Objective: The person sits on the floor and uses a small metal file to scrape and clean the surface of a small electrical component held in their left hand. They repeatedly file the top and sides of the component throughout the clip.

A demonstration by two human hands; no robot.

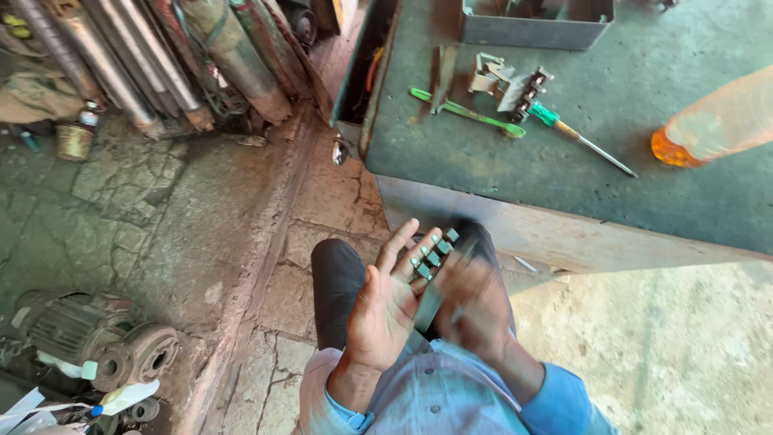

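My left hand (pixel 388 302) is held palm up above my lap, fingers spread. A small grey metal part with a row of square blocks (pixel 433 258) lies across its fingers. My right hand (pixel 475 302) is blurred by motion just to the right of it, closed around a thin dark tool or strip (pixel 431 304) that touches the part. What exactly the right hand grips is too blurred to tell. My dark trouser legs and light blue sleeves show below.
A grey-green workbench (pixel 580 161) stands ahead with a green-handled screwdriver (pixel 576 135), a green tool (pixel 467 113), a metal clamp part (pixel 507 84), a grey metal box (pixel 535 28) and an orange bottle (pixel 717 121). Pipes (pixel 145 56) lean at upper left. An old motor (pixel 88 342) sits lower left.
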